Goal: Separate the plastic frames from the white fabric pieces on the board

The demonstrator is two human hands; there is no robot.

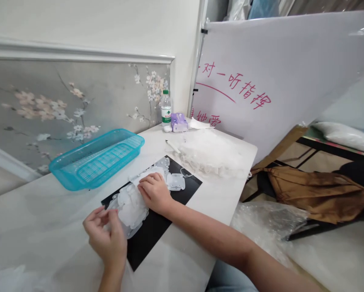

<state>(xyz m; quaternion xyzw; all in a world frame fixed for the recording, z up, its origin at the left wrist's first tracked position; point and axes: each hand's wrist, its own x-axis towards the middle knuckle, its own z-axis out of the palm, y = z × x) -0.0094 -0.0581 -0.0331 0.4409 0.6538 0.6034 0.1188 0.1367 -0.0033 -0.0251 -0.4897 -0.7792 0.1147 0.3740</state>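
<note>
White board with red handwriting (291, 61): it stands upright at the far right.
White smooth surface (63, 227): it carries the things below.
Turquoise plastic basket with openwork pattern (63, 178): it sits on the left, near the wall.
Flat black rectangular sheet (153, 233): it lies slanted, between the basket and the person.
Heap of whitish tangled material (215, 152): it is beyond the sheet, toward the right edge; its exact kind is unclear.
Thin translucent white pieces (133, 205): they lie overlapped in a pile on the black sheet.
Right hand (154, 192): it rests on the pile with bent fingers; whether they grip a piece, I cannot tell.
Left hand (105, 233): it is near the pile's left end, fingers curled; I cannot tell if they hold something.
Clear bottle with green cap (166, 111): it stands in the far corner.
Purple soft pack (179, 122): it is just beside the bottle.
</note>
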